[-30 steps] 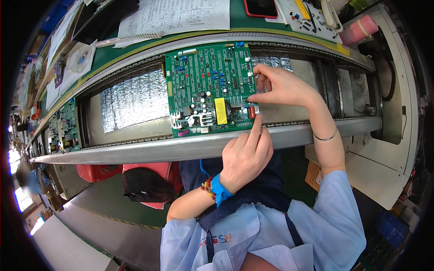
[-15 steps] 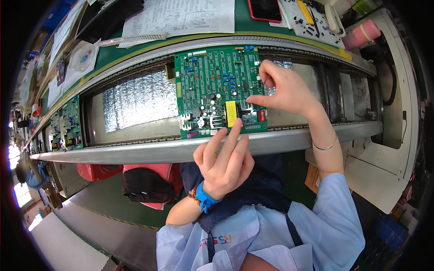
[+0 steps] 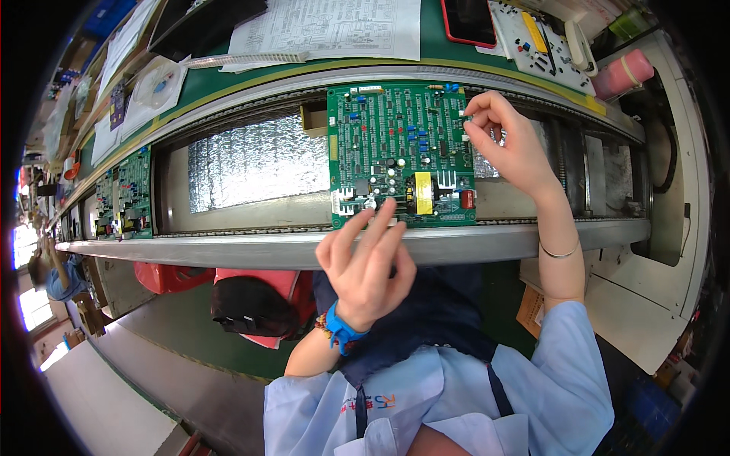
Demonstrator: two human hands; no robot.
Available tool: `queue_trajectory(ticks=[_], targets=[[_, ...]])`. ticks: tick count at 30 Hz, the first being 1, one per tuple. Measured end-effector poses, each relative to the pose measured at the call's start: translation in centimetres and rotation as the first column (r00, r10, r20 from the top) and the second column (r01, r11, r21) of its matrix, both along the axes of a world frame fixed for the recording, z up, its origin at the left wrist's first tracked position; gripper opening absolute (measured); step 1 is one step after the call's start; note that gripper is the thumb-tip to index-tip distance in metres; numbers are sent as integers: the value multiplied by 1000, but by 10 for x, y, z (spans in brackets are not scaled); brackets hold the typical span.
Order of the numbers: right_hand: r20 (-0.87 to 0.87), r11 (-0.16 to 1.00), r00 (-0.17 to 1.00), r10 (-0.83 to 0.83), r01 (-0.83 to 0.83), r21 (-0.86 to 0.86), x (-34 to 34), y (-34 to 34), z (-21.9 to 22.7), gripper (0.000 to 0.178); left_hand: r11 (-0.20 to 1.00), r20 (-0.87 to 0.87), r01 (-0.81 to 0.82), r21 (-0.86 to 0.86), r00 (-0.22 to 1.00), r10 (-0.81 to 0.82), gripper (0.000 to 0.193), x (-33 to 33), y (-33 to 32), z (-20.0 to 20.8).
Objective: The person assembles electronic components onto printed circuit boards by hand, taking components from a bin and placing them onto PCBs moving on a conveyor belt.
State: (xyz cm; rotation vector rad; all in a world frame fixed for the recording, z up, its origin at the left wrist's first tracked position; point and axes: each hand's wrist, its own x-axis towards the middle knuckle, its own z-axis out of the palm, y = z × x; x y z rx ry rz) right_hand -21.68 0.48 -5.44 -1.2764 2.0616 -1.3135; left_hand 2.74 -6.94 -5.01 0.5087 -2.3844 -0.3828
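Note:
A green circuit board (image 3: pixel 388 154) lies on the conveyor, crowded with small components. Along its near side stand a yellow transformer (image 3: pixel 423 193), silvery heat sinks and a red block-shaped component (image 3: pixel 468 199). My left hand (image 3: pixel 369 262) is open, fingers spread, with its fingertips over the board's near edge beside the round capacitors. At the board's right edge, the thumb and index finger of my right hand (image 3: pixel 506 144) come together in a pinch beside small white connectors. What sits between those fingertips is too small to make out.
The conveyor's metal front rail (image 3: pixel 251 253) runs between me and the board. More green boards (image 3: pixel 125 197) lie farther left. Beyond the conveyor are a printed diagram sheet (image 3: pixel 334 30), a red-edged phone (image 3: pixel 468 21), a white tray (image 3: pixel 525 45) of loose components and a pink roll (image 3: pixel 623 74).
My right thumb and index finger, apart before, have closed together at the board's upper right edge. The board has shifted slightly right along the conveyor, and the whole view has swung a little.

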Motion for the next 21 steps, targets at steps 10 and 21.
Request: queue_trajectory(ticks=[10,21], targets=[[36,980,981,188,-190,62,1,-2,-2,17,992,-40,-92,83,995,96,26,21,-20,-3],[-37,985,988,152,-148,87,-5,0,-1,19,993,-61,-87,84,994,92,26,18,-19,-5]])
